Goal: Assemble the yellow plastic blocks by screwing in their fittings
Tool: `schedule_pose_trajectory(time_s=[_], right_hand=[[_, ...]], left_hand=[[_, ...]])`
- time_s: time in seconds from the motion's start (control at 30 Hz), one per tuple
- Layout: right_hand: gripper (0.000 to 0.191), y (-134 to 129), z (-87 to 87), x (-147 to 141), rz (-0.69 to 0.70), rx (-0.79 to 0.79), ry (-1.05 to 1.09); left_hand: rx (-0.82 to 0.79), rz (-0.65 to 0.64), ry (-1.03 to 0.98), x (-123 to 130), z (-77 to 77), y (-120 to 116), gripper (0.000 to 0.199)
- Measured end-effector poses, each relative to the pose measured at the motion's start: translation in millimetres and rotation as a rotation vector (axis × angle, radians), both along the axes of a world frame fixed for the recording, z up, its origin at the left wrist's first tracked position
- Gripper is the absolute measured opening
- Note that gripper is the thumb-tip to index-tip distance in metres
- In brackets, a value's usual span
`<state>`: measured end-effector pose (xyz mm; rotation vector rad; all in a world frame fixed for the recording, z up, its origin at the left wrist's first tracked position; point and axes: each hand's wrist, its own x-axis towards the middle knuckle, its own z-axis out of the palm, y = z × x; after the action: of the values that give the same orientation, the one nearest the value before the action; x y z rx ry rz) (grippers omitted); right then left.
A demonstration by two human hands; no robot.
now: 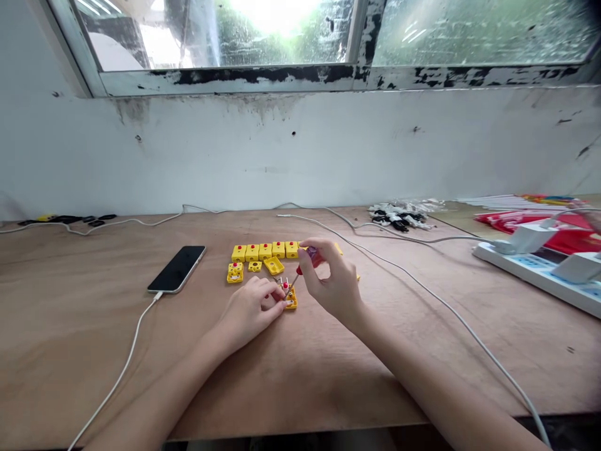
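A yellow plastic connector (291, 302), pins (283, 283) pointing up, is being pinched by my left hand (248, 310) while my right hand (333, 282) is grasping a slanting red-handled screwdriver (310, 258).

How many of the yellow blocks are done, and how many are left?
Five yellow blocks with red dots stand in a neat row and look finished. One open block is in hand: the left hand holds it while the right hand works a red-handled screwdriver on it. Still apart are loose yellow pieces just below the row.
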<state>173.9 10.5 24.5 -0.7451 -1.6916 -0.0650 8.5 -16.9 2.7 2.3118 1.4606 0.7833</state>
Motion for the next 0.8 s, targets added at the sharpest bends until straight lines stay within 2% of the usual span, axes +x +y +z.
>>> schedule_pose_trajectory(time_s=[0.53,0.8], right_hand=[[0.003,-0.2,0.3,0.8,-0.006,-0.032,-0.004],[0.004,-0.8,3.0,1.1,-0.005,-0.035,0.017]], left_hand=[[-0.076,-0.006,-0.058,-1.4,-5.5,3.3,0.016],[-0.070,-0.025,-0.064,-2.1,-5.4,2.8,0.013]])
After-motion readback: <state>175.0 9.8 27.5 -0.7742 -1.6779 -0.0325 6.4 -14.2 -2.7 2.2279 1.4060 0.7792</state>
